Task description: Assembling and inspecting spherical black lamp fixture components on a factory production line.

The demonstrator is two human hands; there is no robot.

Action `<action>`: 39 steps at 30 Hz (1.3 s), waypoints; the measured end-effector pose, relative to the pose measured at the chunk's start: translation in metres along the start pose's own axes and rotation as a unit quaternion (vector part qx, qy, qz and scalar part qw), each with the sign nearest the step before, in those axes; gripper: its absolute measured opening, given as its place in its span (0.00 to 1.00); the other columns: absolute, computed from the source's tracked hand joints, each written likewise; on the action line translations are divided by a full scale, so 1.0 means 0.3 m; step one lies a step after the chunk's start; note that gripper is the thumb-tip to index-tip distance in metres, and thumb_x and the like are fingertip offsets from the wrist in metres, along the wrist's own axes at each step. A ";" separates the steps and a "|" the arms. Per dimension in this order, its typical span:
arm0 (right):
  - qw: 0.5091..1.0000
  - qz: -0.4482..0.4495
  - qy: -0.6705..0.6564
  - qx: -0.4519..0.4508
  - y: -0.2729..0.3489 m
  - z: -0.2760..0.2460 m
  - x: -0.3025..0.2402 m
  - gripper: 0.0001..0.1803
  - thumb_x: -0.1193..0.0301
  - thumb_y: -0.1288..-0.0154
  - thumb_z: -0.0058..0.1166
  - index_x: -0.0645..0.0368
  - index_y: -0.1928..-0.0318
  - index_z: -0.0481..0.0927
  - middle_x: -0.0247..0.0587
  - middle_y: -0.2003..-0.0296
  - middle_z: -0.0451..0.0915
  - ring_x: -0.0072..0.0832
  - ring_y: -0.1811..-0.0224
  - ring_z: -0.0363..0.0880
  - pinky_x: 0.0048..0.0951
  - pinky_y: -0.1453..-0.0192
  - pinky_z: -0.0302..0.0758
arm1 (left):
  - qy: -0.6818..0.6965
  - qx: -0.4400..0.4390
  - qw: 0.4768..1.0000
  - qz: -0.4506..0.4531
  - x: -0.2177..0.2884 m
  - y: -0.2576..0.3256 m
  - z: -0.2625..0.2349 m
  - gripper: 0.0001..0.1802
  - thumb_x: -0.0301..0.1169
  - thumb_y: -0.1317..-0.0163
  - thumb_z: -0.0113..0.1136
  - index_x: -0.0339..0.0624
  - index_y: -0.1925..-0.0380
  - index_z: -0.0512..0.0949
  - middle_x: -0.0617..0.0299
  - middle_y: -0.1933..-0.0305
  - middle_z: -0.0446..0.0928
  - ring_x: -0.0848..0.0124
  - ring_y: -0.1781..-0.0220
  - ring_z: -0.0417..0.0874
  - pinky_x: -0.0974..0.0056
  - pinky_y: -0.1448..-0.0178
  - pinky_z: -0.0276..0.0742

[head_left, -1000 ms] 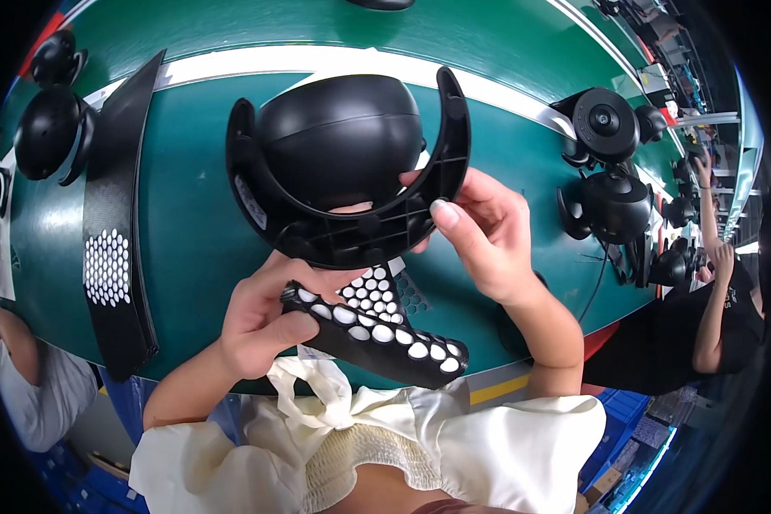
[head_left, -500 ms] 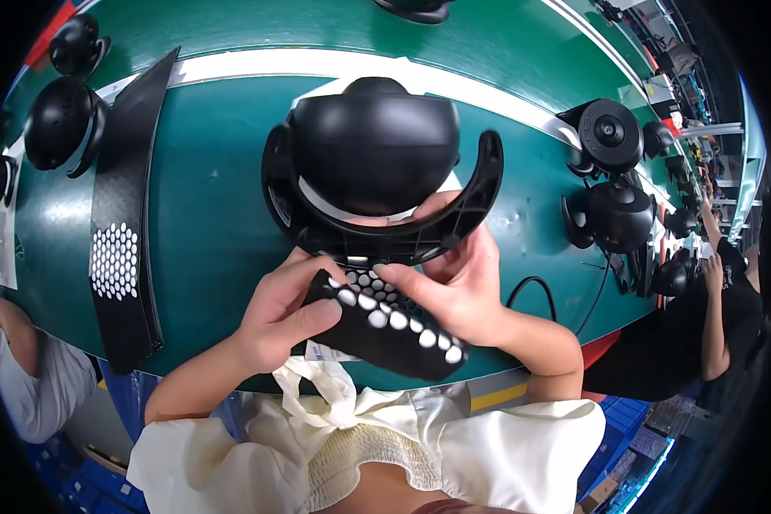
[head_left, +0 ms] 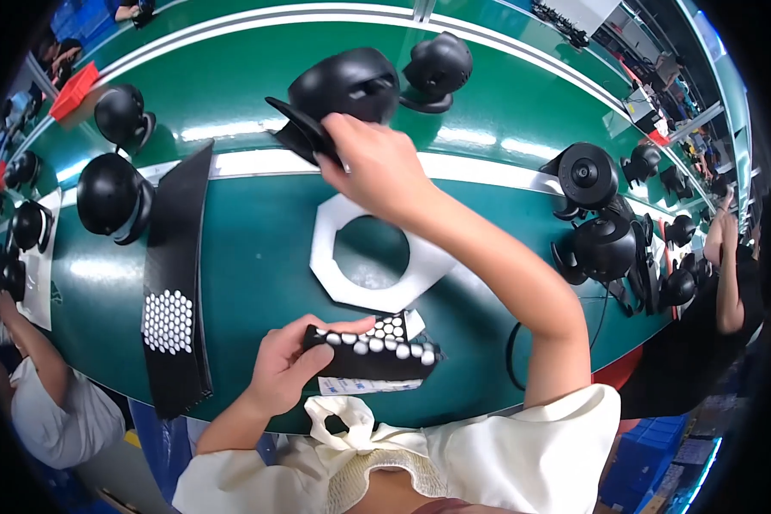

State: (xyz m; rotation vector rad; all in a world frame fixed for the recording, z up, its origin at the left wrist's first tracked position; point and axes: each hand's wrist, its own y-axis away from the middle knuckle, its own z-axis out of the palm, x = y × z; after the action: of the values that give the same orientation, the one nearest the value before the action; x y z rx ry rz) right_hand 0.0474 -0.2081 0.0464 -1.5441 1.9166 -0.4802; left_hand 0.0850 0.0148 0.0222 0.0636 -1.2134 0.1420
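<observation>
Clerk: Right hand [head_left: 377,163], item one: stretched out over the green table [head_left: 257,257], fingers clamped on the flat base of a black dome-shaped device [head_left: 338,94] at the far side of the bench.

Checker: And where does that device sit?

Clerk: On the green surface just past the white stripe, tilted, its base wing under the fingers. A second black dome unit [head_left: 437,68] stands just beside it, to its right.

Checker: Left hand?

Clerk: Left hand [head_left: 287,368], item two: closed around one end of a black strip studded with white round pads [head_left: 373,355], held near the table's close edge, thumb along its top.

Checker: What lies between the two hands?

Clerk: One white foam ring [head_left: 373,253], octagonal outside with a round hole, flat on the table and partly crossed by the right forearm.

Checker: Remaining stock?

Clerk: Long black strip with a patch of white dots [head_left: 176,291], lying to the left, well apart from both hands. Black dome units [head_left: 111,197] stand along the left edge; more black units [head_left: 604,244] are grouped at the right with a black cable. Other people's arms show at both rims.
</observation>
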 end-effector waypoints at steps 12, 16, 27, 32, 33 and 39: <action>0.916 -0.119 0.353 -0.148 -0.143 0.457 0.308 0.10 0.67 0.52 0.46 0.57 0.77 0.79 0.34 0.76 0.70 0.30 0.67 0.70 0.30 0.62 0.63 | -0.036 0.033 0.997 -0.061 0.031 0.026 0.006 0.05 0.25 0.39 0.46 0.35 0.65 0.67 0.70 0.71 0.68 0.86 0.69 0.66 0.78 0.64 0.64; 0.916 -0.035 0.364 -0.168 -0.085 0.391 0.321 0.09 0.68 0.50 0.47 0.55 0.74 0.81 0.39 0.73 0.74 0.32 0.66 0.73 0.33 0.62 0.72 | 0.050 0.024 0.997 -0.048 -0.002 0.010 0.010 0.11 0.28 0.37 0.46 0.34 0.56 0.66 0.67 0.63 0.71 0.84 0.62 0.69 0.75 0.59 0.67; 0.835 0.477 0.105 0.253 0.005 -0.045 0.723 0.58 0.44 0.69 0.65 0.45 0.37 0.47 0.61 0.42 0.48 0.52 0.40 0.52 0.48 0.40 0.56 | 0.097 0.029 0.994 -0.046 0.001 0.011 0.022 0.14 0.28 0.36 0.45 0.33 0.52 0.64 0.63 0.56 0.71 0.80 0.55 0.71 0.73 0.51 0.67; 0.810 0.507 0.019 0.294 0.024 -0.088 0.747 0.58 0.48 0.70 0.67 0.56 0.39 0.49 0.63 0.49 0.60 0.49 0.46 0.62 0.39 0.42 0.61 | 0.083 0.041 0.995 -0.031 0.000 0.006 0.008 0.12 0.26 0.38 0.46 0.33 0.55 0.67 0.64 0.58 0.72 0.81 0.56 0.72 0.74 0.52 0.68; 0.795 0.488 -0.071 0.354 0.028 -0.112 0.732 0.55 0.49 0.68 0.66 0.57 0.40 0.52 0.57 0.49 0.63 0.48 0.50 0.67 0.43 0.47 0.67 | 0.069 0.032 0.997 -0.033 0.002 0.007 0.005 0.11 0.25 0.38 0.46 0.33 0.57 0.67 0.66 0.61 0.72 0.83 0.60 0.71 0.76 0.56 0.68; 0.490 0.433 -0.708 0.266 0.118 -0.319 0.501 0.37 0.44 0.49 0.50 0.57 0.46 0.66 0.46 0.48 0.68 0.40 0.44 0.64 0.42 0.39 0.61 | 0.047 -0.051 0.996 -0.050 -0.004 0.026 -0.012 0.07 0.22 0.40 0.47 0.34 0.61 0.67 0.66 0.64 0.70 0.83 0.64 0.69 0.77 0.62 0.65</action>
State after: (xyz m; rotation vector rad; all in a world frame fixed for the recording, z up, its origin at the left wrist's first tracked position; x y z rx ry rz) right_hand -0.0607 -0.3535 0.0589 -0.0380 0.7045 0.5520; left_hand 0.0868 0.0230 0.0195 0.0277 -1.1202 -0.0056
